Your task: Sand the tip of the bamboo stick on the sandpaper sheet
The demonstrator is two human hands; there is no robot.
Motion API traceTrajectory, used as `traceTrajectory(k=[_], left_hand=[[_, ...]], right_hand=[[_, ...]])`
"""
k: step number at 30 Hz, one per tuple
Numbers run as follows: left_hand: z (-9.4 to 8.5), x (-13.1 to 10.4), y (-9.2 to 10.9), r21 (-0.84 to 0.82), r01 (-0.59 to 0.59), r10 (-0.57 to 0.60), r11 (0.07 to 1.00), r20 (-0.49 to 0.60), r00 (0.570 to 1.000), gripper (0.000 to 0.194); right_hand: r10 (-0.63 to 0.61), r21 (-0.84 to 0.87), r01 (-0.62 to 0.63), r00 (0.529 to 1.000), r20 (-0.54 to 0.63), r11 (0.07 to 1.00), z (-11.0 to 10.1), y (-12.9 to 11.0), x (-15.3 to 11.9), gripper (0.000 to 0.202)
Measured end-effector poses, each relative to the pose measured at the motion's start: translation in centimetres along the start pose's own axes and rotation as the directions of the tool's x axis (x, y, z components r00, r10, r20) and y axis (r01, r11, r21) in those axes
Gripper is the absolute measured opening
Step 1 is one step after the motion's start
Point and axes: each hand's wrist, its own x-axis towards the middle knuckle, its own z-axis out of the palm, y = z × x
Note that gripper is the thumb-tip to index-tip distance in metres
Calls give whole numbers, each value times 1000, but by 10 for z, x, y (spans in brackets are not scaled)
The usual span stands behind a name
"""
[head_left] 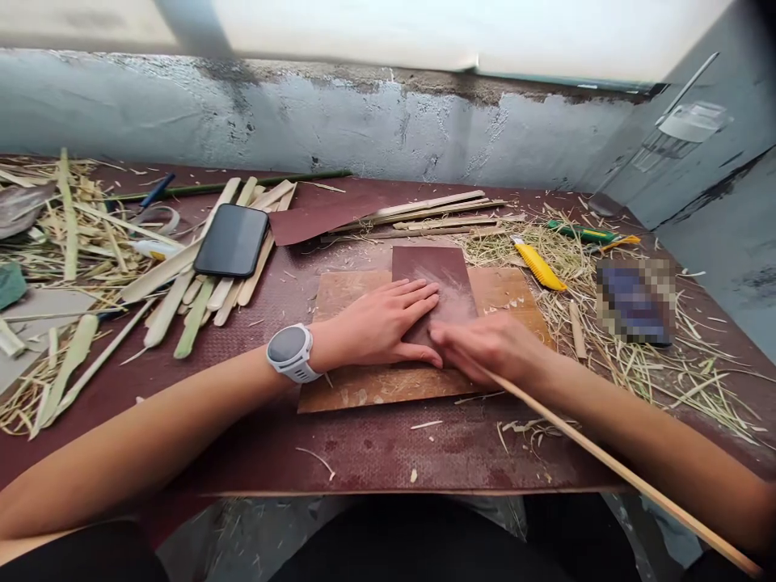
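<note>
My left hand (388,323) lies flat with fingers stretched across a dark brown sheet of sandpaper (433,271), which has pale dust on it. Under the sandpaper is a wooden board (357,390) on the table. Just to the right, my right hand (485,346) is closed around a long thin wooden stick (606,449). The stick runs from that fist down to the lower right, below my forearm. Its front end is hidden by my fingers, close to the sandpaper's lower edge.
A black phone (231,240) rests on flat bamboo strips (175,307) at left. On the right, a yellow utility knife (539,263) and a green-handled tool (582,233) lie among shavings (624,364). Another sandpaper sheet (321,217) is behind the board. A wall (339,121) closes the back.
</note>
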Motion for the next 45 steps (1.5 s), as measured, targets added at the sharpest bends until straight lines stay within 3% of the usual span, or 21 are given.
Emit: traceTrajectory(k=[2,6,10,15,20,25,29,31,35,40,43,45], left_hand=[[0,0,0,-1,-3,3,1000,1,1000,102],[-1,0,0,-7,16,-16,1000,-15,1000,104],[-1,-1,0,-16,3,-3,1000,4,1000,103],[0,-1,0,5,12,-12,1000,-19,1000,105],[-1,0,1,17,0,0,1000,-6,1000,103],[-1,0,1,13,12,-11,1000,-19,1000,107],[0,-1,0,12,-4,4,1000,-6,1000,104],[0,-2,0,26,-5,5,1000,-10,1000,103],[-1,-1,2,47,-5,6,999,-14,1000,108],[0,0,2,29,-6,6,1000,-8,1000,108],[0,0,1,27,-5,5,1000,-8,1000,109],[0,0,1,21,2,-2,1000,2,1000,109]], right_hand=[[-41,9,41,999,5,999,-1,0,0,25],[96,-159,-107,992,-77,981,-1,5,-1,25],[-20,-41,18,998,-51,999,-1,2,-2,23],[177,-157,-183,983,-48,971,-8,0,-1,24],[43,-2,-43,999,1,999,-8,-3,-1,25],[225,-132,-231,973,-59,964,-5,1,-1,28],[81,-10,-80,996,30,997,-7,-11,0,29],[120,-27,-118,991,61,993,-8,-11,0,29],[240,-145,-238,971,-8,960,-9,-1,0,28],[141,179,-159,984,106,971,-9,5,-2,23],[266,55,-265,964,-8,963,-10,10,-1,24],[251,-28,-253,965,-75,967,-10,10,0,24]])
